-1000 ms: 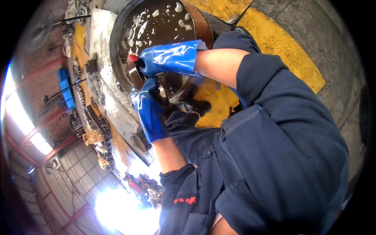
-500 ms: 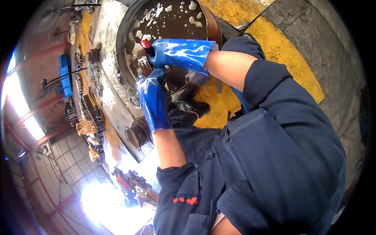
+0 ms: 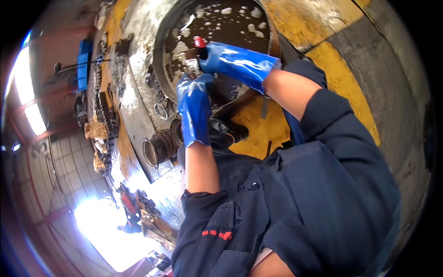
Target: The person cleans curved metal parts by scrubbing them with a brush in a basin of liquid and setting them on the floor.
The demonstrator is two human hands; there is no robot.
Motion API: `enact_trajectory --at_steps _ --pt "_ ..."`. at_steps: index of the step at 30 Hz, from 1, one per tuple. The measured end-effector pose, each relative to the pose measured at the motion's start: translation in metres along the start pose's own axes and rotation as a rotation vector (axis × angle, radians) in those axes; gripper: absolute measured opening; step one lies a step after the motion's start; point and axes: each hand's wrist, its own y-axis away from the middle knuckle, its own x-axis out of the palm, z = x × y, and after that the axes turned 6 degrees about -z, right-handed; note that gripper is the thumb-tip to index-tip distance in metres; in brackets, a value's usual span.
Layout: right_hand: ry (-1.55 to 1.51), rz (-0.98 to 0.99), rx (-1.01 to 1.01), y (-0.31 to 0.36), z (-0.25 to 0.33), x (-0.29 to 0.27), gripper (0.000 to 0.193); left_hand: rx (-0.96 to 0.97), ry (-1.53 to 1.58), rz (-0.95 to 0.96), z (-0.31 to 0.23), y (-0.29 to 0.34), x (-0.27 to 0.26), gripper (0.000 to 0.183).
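Both my hands wear shiny blue rubber gloves and work close together over a round tub of dark, foamy liquid. My right hand is closed around a black handle with a red end; the tool's working end is hidden. My left hand is closed at a small, wet metal part, just below the handle. The part's exact kind cannot be made out, and the left fingers are partly hidden.
Left of the tub, a worn metal bench carries a metal ring and a cylindrical metal piece. Chains and greasy parts line the bench farther left, near a blue bin. Yellow-painted floor lies around my shoe.
The view has shifted, so the tub and hands appear farther right. Both hands stay together over the tub, keeping their grips; the metal part now looks brighter and is seen at another angle.
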Motion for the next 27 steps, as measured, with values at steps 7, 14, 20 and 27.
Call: enact_trajectory --at_steps 7,14,20,27 --pt "-0.054 0.014 -0.028 -0.015 -0.007 -0.004 0.036 0.491 -0.331 -0.053 0.031 -0.025 -0.008 0.027" --pt "-0.036 -0.013 -0.044 -0.041 -0.052 0.017 0.039 -0.060 -0.158 -0.145 0.000 -0.012 -0.007 0.038" --pt "0.004 -0.023 -0.040 -0.032 -0.059 0.013 0.041 -0.049 -0.126 -0.230 -0.008 0.005 -0.006 0.051" --pt "0.027 -0.019 -0.059 -0.047 -0.057 0.015 0.042 -0.226 -0.152 -0.098 -0.009 -0.007 -0.006 0.070"
